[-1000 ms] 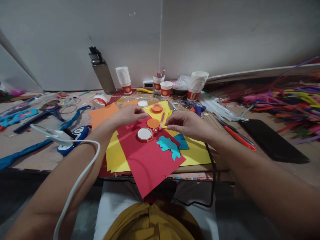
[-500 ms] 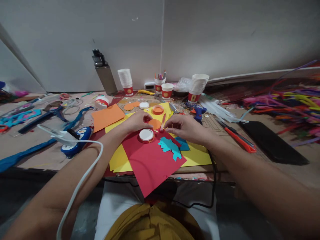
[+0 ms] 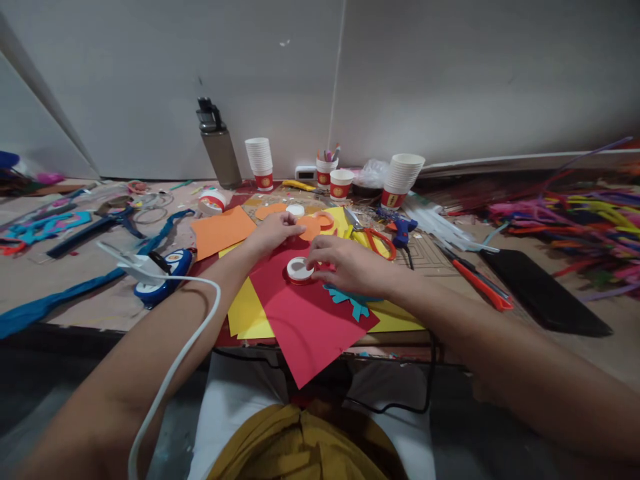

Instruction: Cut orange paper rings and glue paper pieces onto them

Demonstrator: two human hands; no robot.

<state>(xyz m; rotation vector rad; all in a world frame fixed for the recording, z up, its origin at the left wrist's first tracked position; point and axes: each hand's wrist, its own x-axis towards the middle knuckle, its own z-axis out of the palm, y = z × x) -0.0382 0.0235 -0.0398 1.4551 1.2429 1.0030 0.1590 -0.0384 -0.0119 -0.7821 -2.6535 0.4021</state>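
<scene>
My left hand (image 3: pixel 278 232) is closed in a pinch on the edge of an orange paper circle (image 3: pixel 311 229), holding it above the red sheet. My right hand (image 3: pixel 345 265) is open, fingers curved and apart, its fingertips at the right side of a round white lid with a red rim (image 3: pixel 300 268). Whether they touch it I cannot tell. The lid lies on the red paper (image 3: pixel 305 333). A turquoise paper cutout with jagged edges (image 3: pixel 353 303) lies partly under my right hand. Behind the circle sits an orange ring-shaped lid (image 3: pixel 325 221), partly covered.
Orange-handled scissors (image 3: pixel 381 243) and a blue glue gun (image 3: pixel 403 230) lie to the right, with a red cutter (image 3: pixel 480 283) and black phone (image 3: pixel 545 290) beyond. Paper cups (image 3: pixel 405 175) stand behind. A white cable (image 3: pixel 200 327) crosses my left forearm, near a blue tape dispenser (image 3: pixel 163 283).
My left hand has raised the orange circle from the paper and moved it slightly away from me. My right hand has moved left to the white lid and now covers part of the turquoise cutout.
</scene>
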